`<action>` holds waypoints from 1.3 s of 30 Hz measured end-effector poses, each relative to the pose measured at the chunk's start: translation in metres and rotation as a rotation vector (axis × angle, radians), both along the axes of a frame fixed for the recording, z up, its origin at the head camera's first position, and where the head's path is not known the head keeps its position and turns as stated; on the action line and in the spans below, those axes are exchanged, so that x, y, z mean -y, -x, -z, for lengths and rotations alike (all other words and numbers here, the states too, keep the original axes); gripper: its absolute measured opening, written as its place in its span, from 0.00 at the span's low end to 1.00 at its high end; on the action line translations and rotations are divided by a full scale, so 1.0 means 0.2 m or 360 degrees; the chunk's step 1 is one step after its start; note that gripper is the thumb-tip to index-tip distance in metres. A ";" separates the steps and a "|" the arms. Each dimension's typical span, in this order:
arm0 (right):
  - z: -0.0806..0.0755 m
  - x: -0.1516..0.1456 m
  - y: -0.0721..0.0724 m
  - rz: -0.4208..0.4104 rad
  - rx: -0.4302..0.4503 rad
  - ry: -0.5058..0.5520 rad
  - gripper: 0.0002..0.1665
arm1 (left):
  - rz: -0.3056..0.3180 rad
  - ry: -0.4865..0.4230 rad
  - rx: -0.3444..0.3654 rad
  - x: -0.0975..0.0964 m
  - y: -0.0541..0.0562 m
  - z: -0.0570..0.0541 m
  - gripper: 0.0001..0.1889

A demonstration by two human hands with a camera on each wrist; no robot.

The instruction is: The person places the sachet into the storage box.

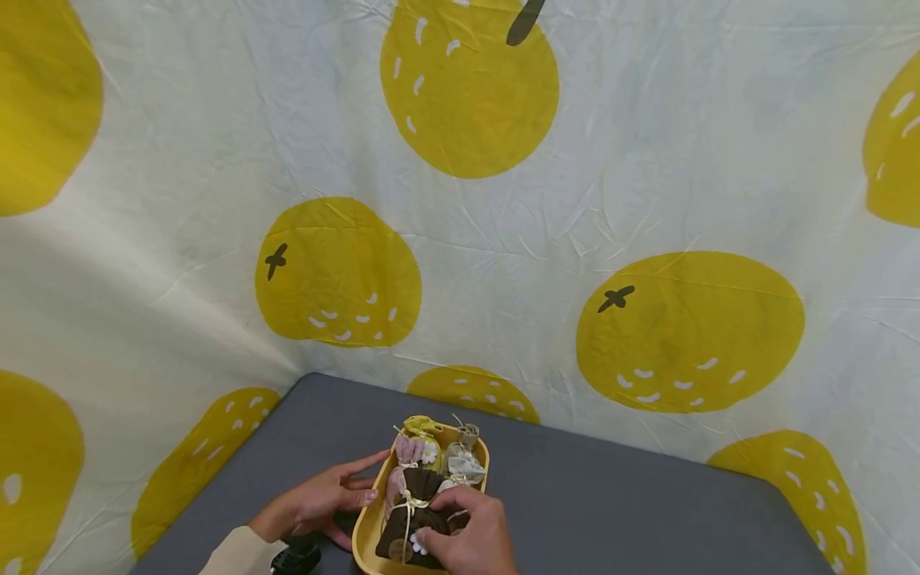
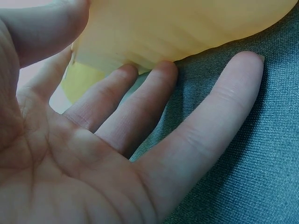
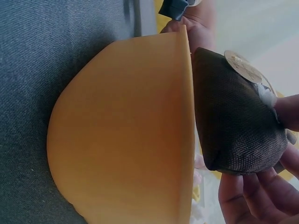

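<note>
A dark brown cloth pouch [image 1: 429, 517], tied at its neck with a pale cord, lies at the near end of a yellow-orange oblong container [image 1: 368, 531]. It carries a round tag [image 3: 243, 66] and a small white flower. My right hand [image 1: 474, 531] pinches this pouch between thumb and fingers. In the right wrist view the pouch [image 3: 238, 116] stands above the container's rim. My left hand [image 1: 319, 499] rests against the container's left side, its fingers [image 2: 201, 126] fairly straight and touching the outer wall. The pouch's far side is hidden by my right fingers.
Farther back in the container sit a pink pouch [image 1: 408, 451], a yellow pouch [image 1: 424, 426] and a greyish pouch [image 1: 463, 463]. The container stands on a dark grey tabletop [image 1: 611, 511]. Behind the table hangs a white curtain [image 1: 496, 263] printed with yellow fruit.
</note>
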State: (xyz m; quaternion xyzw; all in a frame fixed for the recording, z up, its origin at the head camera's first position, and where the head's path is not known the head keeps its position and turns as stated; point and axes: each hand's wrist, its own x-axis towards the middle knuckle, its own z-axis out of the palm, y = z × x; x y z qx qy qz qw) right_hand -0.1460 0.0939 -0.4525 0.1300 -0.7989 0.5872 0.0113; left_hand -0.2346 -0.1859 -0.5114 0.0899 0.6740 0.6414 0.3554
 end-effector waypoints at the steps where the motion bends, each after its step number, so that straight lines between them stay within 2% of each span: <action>1: 0.00 0.00 0.00 0.0000 -0.0019 -0.0001 0.13 | 0.0001 0.0001 0.0001 0.00 0.00 0.00 0.42; 7: 0.02 0.01 0.00 0.0019 -0.0109 -0.0071 0.13 | 0.0003 -0.0005 0.0001 0.00 0.00 0.00 0.42; 17: 0.05 0.01 0.00 0.0021 -0.0165 -0.0150 0.14 | -0.0002 -0.0004 0.0001 -0.01 -0.01 0.00 0.41; 31: 0.08 0.01 0.01 -0.0010 -0.0304 -0.0203 0.14 | -0.0019 0.0007 0.0011 -0.01 -0.01 -0.01 0.42; 39: 0.08 0.01 0.02 0.0003 -0.0332 -0.0239 0.15 | -0.0017 -0.0004 0.0014 -0.01 -0.01 -0.02 0.42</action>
